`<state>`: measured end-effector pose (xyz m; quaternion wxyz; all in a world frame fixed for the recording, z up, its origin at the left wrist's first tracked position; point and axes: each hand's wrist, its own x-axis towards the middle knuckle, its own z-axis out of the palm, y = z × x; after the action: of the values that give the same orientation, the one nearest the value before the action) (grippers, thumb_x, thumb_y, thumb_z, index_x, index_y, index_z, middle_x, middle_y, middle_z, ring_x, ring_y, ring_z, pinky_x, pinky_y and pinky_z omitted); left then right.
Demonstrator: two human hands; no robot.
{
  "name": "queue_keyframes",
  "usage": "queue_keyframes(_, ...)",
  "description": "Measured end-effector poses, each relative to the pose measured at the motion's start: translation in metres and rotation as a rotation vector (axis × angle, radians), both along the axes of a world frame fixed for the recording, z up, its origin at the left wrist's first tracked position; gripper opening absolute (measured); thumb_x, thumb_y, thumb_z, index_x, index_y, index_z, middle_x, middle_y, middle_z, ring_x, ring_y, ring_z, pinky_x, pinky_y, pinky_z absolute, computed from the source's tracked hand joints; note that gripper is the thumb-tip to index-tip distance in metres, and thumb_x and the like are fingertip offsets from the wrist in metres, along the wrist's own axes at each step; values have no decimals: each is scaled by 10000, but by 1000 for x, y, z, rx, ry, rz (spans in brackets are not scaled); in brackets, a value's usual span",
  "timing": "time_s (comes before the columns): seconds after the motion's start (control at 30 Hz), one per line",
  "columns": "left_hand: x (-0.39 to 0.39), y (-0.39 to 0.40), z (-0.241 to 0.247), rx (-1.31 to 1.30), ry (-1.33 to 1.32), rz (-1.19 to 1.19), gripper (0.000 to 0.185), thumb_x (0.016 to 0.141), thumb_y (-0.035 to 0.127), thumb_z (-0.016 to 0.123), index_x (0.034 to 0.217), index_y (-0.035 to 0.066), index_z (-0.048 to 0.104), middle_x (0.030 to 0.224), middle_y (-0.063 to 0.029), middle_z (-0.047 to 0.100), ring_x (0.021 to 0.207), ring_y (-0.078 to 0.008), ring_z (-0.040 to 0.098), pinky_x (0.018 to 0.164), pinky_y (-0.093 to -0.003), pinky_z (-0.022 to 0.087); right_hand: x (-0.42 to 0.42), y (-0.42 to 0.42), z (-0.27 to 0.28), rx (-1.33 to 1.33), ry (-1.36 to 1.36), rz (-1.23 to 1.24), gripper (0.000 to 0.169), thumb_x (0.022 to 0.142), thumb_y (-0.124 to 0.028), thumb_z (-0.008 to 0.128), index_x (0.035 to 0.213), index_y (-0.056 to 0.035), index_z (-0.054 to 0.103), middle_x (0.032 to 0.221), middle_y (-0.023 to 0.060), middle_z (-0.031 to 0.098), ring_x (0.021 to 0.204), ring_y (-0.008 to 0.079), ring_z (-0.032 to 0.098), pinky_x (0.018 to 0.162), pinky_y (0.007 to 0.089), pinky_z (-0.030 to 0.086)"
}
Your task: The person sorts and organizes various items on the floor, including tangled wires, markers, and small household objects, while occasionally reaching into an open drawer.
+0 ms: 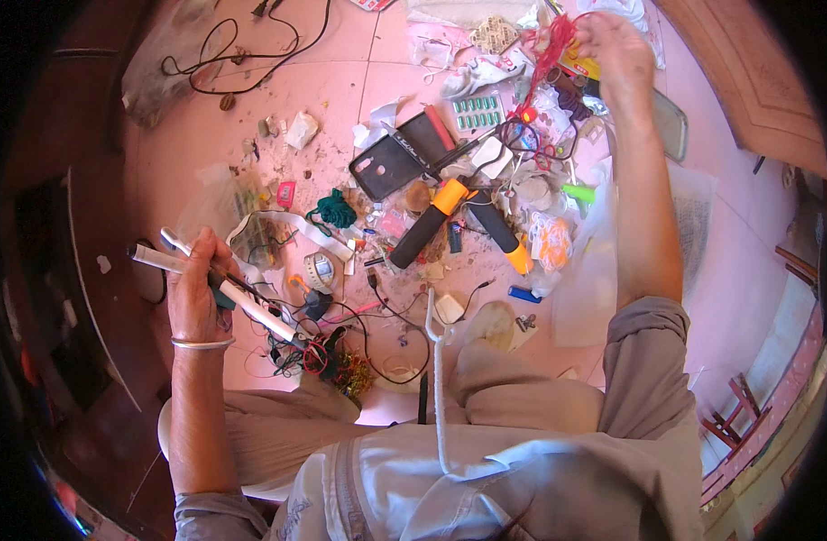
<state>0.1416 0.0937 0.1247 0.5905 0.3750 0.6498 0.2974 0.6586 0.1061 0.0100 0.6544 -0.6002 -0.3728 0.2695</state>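
My left hand, with a bangle at the wrist, grips a white marker pen along with other slim stick-like items; one has a white end. Beneath the pen's lower end lies a tangle of thin wires and threads. At the top right my right hand holds a bunch of red thread by its fingertips, over the heap. Between the hands lie a black phone case, an orange-and-black handled tool, green yarn, a blister pack of green capsules and a rolled measuring tape.
Dust and small scraps cover parts of the pink tiled floor. A black cable and a clear plastic bag lie at the upper left. Dark wooden furniture stands at the left, a wooden panel at the upper right. A plastic sheet lies beneath my right arm.
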Motion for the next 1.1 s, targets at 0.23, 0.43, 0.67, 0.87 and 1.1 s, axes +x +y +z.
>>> queue_keyframes(0.23,2,1,-3,-19,-50,-15,269,918,246,556,735,50,540,577,-16,474,496,-103,474,468,-236,387,-12,5,56,58,55,-136,92,923,-78,505,987,-27,546,882,95,633,668,105,584,593,204,501)
queue_keyframes(0.43,3,2,-8,30,-40,-37,267,917,248,558,738,52,536,581,-18,472,497,-105,475,468,-236,390,-3,10,42,85,-387,-177,293,844,-45,580,1129,-3,532,961,104,637,819,178,613,650,237,505)
queue_keyframes(0.67,-1,-2,-12,1,-43,-30,259,931,272,529,748,93,494,584,12,423,494,-82,402,450,-231,330,-33,8,27,-508,-576,70,278,826,-53,536,1101,-24,566,900,121,654,725,200,633,637,282,511)
queue_keyframes(0.87,7,1,-10,3,-16,-98,264,937,270,516,743,92,494,570,8,432,469,-87,417,432,-236,355,-70,9,-54,-201,-1321,215,214,782,-206,645,942,-65,638,816,124,650,797,305,624,693,414,496)
queue_keyframes(1.1,3,-1,-13,22,-9,-45,268,937,276,505,748,87,491,563,-1,433,462,-96,423,429,-243,368,-43,49,-15,-719,-591,268,156,859,-172,552,887,-44,638,866,76,655,830,186,623,726,354,492)
